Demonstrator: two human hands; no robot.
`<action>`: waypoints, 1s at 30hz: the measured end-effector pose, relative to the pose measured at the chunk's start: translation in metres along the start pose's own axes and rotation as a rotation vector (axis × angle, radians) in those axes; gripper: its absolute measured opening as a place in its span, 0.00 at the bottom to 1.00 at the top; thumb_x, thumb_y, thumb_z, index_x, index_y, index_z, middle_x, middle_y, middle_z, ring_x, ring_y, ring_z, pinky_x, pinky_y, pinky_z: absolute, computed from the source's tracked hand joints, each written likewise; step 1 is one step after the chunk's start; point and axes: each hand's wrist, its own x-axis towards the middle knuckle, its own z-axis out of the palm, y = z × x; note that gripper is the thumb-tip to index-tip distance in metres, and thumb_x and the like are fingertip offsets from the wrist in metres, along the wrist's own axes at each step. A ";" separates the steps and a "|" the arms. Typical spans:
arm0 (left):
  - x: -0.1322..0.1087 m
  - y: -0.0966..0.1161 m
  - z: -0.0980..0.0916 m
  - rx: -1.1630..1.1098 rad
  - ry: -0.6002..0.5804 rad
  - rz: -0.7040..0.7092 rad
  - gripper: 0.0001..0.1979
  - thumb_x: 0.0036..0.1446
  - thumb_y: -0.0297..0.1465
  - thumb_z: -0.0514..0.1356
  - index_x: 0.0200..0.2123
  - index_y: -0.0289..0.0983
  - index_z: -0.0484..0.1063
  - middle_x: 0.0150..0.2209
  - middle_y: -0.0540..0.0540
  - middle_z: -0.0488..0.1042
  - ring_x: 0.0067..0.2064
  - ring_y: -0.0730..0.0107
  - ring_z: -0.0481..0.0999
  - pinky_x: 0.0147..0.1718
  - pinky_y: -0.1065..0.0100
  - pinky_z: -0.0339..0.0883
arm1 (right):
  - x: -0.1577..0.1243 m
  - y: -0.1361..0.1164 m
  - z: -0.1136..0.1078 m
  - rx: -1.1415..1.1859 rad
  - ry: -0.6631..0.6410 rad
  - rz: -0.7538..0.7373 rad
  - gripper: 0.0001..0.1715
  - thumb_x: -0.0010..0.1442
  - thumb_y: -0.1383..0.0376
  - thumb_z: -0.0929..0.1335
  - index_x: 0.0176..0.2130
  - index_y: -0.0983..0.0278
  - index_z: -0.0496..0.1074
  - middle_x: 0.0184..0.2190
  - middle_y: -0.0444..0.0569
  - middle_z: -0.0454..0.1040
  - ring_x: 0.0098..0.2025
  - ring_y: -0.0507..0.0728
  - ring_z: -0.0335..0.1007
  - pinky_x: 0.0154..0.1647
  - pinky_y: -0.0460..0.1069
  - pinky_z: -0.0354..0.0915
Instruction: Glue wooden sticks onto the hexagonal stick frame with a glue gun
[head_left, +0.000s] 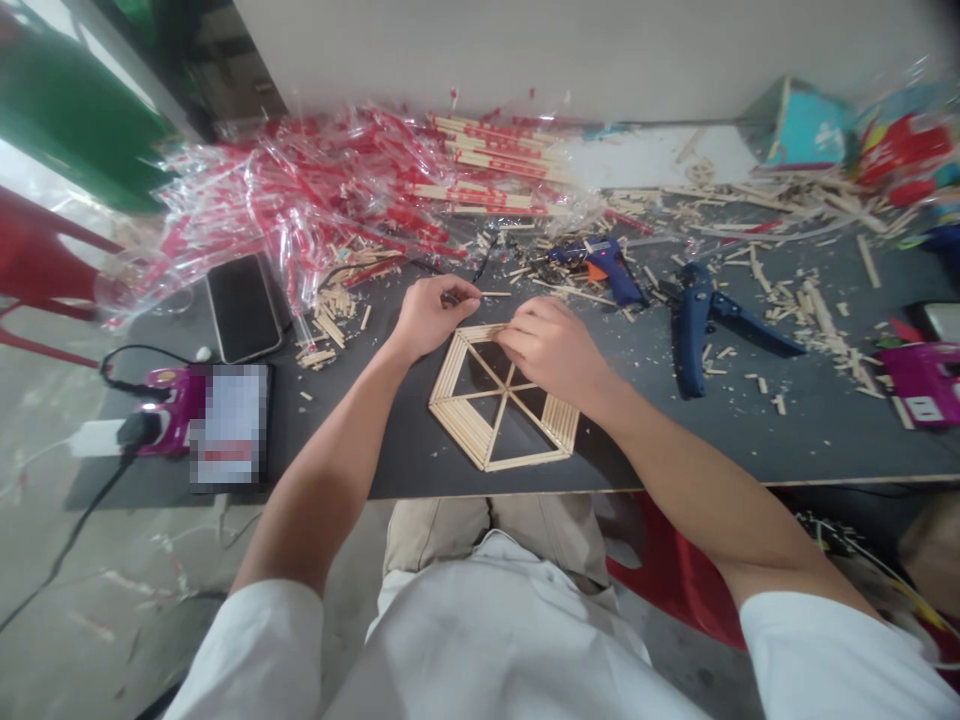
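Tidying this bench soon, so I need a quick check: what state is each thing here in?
Hexagonal wooden-stick frame: lying flat, spokes meeting at the centre
Left hand: pinching a thin wooden stick
Right hand: pressed on the frame's upper edge
Blue hot glue gun: lying on its side
Blue-handled pliers: lying down, handles spread
Black smartphone: face up, screen dark
Clear red-printed plastic wrappers: heaped loosely

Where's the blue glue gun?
In the head view, the glue gun lies beyond the right hand, just left of the blue pliers.
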 end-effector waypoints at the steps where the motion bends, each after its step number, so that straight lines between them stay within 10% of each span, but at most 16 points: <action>1: 0.000 0.000 0.000 0.000 0.002 0.000 0.06 0.57 0.30 0.69 0.38 0.38 0.86 0.34 0.48 0.84 0.30 0.72 0.73 0.36 0.68 0.68 | 0.000 0.000 0.000 0.012 -0.002 0.008 0.19 0.73 0.72 0.64 0.41 0.60 0.84 0.35 0.52 0.82 0.48 0.64 0.71 0.52 0.61 0.66; 21: -0.002 0.007 -0.001 0.067 -0.030 -0.009 0.08 0.58 0.30 0.67 0.40 0.37 0.85 0.36 0.47 0.85 0.34 0.71 0.77 0.41 0.68 0.71 | 0.002 0.000 0.005 0.107 0.001 0.058 0.16 0.74 0.69 0.65 0.41 0.61 0.83 0.40 0.54 0.83 0.49 0.64 0.72 0.53 0.60 0.68; 30: -0.010 0.021 0.001 0.186 -0.051 0.240 0.08 0.65 0.33 0.65 0.41 0.38 0.85 0.38 0.45 0.82 0.37 0.67 0.76 0.41 0.65 0.70 | -0.006 0.035 -0.010 0.350 0.172 0.302 0.11 0.70 0.62 0.69 0.44 0.60 0.83 0.42 0.53 0.85 0.45 0.64 0.79 0.53 0.61 0.71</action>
